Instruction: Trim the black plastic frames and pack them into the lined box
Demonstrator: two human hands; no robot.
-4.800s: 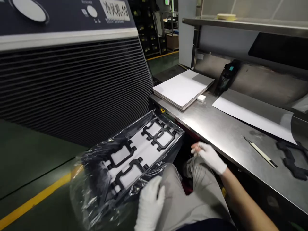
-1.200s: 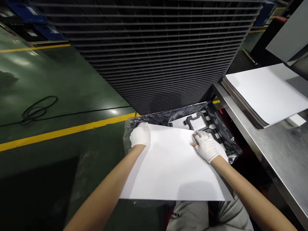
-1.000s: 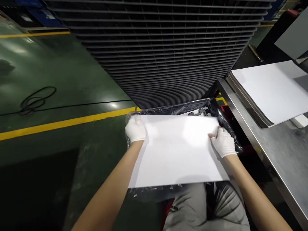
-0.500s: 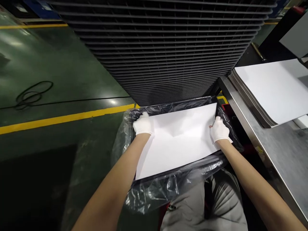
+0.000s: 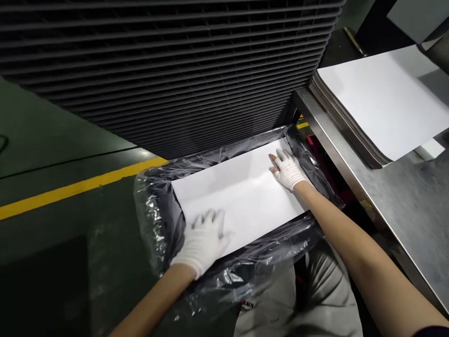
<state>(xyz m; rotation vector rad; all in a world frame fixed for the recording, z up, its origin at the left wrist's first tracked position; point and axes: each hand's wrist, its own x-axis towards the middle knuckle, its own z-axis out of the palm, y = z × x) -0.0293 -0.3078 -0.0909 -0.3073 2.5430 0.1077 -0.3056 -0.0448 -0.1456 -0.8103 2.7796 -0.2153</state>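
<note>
Here the white sheet (image 5: 242,196) lies flat, long axis left-right.

The paper sheet (image 5: 242,192) lies in the plastic-lined bin (image 5: 154,220), before the louvred machine (image 5: 168,70), left of the steel table (image 5: 396,206).

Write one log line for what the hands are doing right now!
left hand: flat on white sheet | right hand: flat on sheet | sheet: inside plastic-lined box
</note>
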